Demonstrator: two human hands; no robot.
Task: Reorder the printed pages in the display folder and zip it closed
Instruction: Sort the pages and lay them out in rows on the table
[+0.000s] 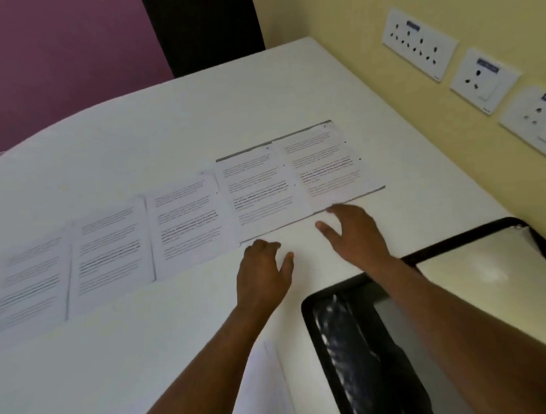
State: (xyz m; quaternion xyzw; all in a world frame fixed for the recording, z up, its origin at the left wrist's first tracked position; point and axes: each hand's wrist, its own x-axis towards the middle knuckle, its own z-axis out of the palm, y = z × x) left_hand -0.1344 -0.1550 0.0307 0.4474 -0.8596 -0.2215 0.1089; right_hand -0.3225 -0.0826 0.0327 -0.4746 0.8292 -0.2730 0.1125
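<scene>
Five printed pages lay in a row across the white surface, their edges touching or overlapping. The left hand hovered near the fourth page's near edge, grip open and empty. The right hand reached toward the fifth, fingers spread, holding nothing. The folder lay unzipped at right.

Five printed pages lie in a row on the table. Both hands, left and right, hover spread just beside them; the open folder lies near.
</scene>
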